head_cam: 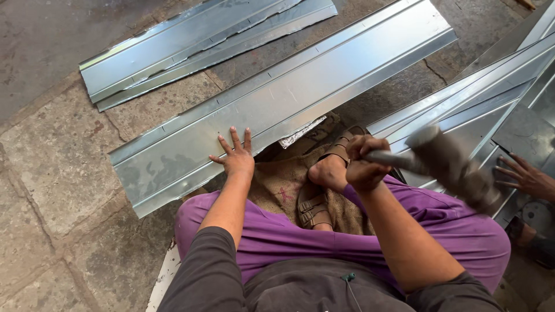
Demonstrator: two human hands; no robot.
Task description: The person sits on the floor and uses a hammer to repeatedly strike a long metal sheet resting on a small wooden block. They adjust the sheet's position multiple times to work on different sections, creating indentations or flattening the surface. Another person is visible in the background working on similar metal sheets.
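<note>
**A:** where's the long galvanized sheet-metal panel (pixel 277 98) sitting?

**B:** flat on the stone floor (pixel 52 190), right in front of the crossed legs in purple trousers (pixel 277 231). Left hand (pixel 236 157) lies open on the panel's near edge, fingers spread. Right hand (pixel 365 162) is clamped around a hammer (pixel 445 162), blurry, just right of the panel. Someone else's hand (pixel 529 178) rests further right.

- A stone-slab floor (pixel 52 173) is seen beneath everything.
- Folded metal sheets (pixel 191 40) are laid on the floor, far left.
- A burlap sack (pixel 283 185) is spread on the floor.
- Brown sandals (pixel 312 208) are rested on the sack.
- Another person's hand (pixel 529 178) is seen at the floor's right edge.
</note>
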